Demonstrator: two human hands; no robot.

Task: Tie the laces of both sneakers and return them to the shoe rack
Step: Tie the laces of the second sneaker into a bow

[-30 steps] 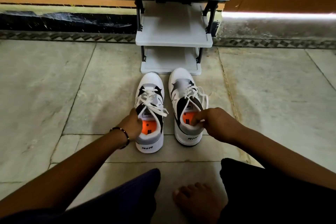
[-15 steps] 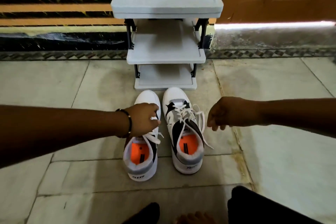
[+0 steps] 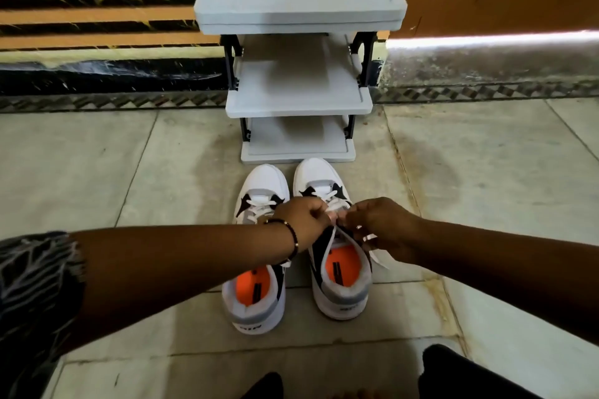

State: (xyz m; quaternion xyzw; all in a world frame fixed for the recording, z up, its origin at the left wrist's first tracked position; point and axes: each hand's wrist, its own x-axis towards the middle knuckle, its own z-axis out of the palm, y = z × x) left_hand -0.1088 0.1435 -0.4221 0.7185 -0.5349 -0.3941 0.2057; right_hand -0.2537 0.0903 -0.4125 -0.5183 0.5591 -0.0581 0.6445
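At the left, the left sneaker (image 3: 256,272) is seen on the tiled floor (image 3: 97,172) with its laces loose; its toe lies near the foot of the shoe rack (image 3: 298,100). The left hand (image 3: 301,220) is reached across it, wrist braceleted, and its fingers are pinched shut on a strand of the white lace (image 3: 334,230) of the right sneaker (image 3: 340,269), which stands just beside its mate. The right hand (image 3: 382,223) is brought in from the right, knuckles up, and its fingertips are closed on the other strand, whose loose end hangs past the collar. The step in hand is judged to be the tying of the right sneaker's lace, still at its start. Next, the two strands would need to be crossed and drawn tight. No shoes are seen on the rack's shelves.
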